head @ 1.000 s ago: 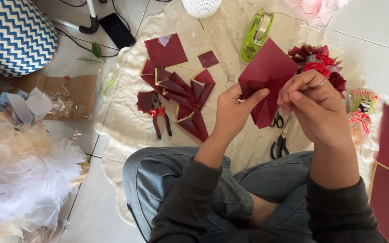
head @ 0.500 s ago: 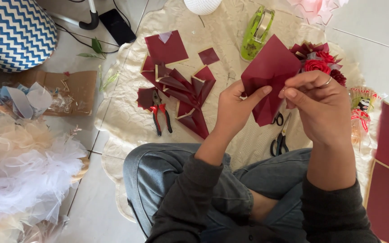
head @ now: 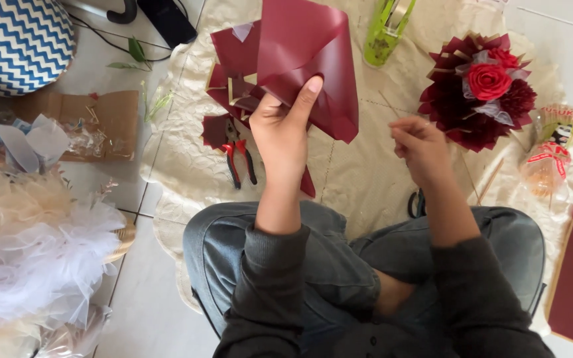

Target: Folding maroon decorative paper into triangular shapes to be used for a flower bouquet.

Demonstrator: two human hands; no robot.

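Two hands work above a cream cloth [head: 366, 172]. Left hand [head: 285, 126] is raised, gripping folded maroon paper [head: 306, 59]. Right hand [head: 422, 146] hangs beside it, fingertips pinched, nothing visible between. Pliers [head: 240, 162] lie left; a bouquet [head: 482, 89] sits far right.

On your cream crinkled cloth [head: 359, 179] lie red-handled pliers [head: 240, 162], a lime-green stapler [head: 387, 26] and a dark red rose bouquet [head: 482, 89]; a blue zigzag cushion [head: 14, 40] sits far left.
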